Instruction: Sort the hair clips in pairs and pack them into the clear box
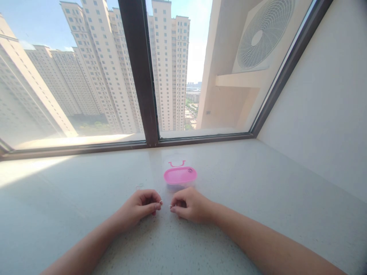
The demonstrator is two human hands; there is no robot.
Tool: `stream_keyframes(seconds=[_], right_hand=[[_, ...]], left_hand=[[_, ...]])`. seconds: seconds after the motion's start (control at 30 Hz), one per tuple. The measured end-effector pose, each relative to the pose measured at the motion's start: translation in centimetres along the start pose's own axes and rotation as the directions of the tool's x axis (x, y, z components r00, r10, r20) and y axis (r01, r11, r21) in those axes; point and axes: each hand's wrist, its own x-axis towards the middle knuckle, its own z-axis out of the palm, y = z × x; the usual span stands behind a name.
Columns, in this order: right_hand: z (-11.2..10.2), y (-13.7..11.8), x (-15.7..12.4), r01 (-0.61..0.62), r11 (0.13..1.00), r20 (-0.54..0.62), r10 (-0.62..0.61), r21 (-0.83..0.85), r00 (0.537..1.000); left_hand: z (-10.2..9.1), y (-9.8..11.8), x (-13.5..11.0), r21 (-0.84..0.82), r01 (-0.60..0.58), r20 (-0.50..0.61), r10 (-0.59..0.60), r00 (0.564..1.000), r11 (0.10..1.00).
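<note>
My left hand (140, 208) and my right hand (187, 204) rest close together on a pale stone windowsill (86, 198), fingertips almost meeting. Both hands are curled with fingers pinched; whatever sits between the fingertips is too small to name. Just beyond my right hand stands a small clear oval box with a pink lid (180, 176). A tiny ring-like item (189, 170) lies on the lid. A pink handle piece (177, 164) lies behind the box.
A window with a dark frame (143, 76) runs along the sill's far edge, with tall buildings and an outdoor fan unit (262, 36) outside. A white wall (323, 114) closes the right side. A small faint clear item (139, 186) lies left of the box.
</note>
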Motion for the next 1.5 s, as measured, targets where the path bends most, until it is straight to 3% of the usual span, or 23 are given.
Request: stream_keyframes(seconds=[1.5], right_hand=[[-0.14, -0.08, 0.05, 0.011, 1.0, -0.01, -0.011, 0.012, 1.0]], left_hand=[[-0.01, 0.5, -0.02, 0.031, 0.012, 0.012, -0.012, 1.0, 0.999]])
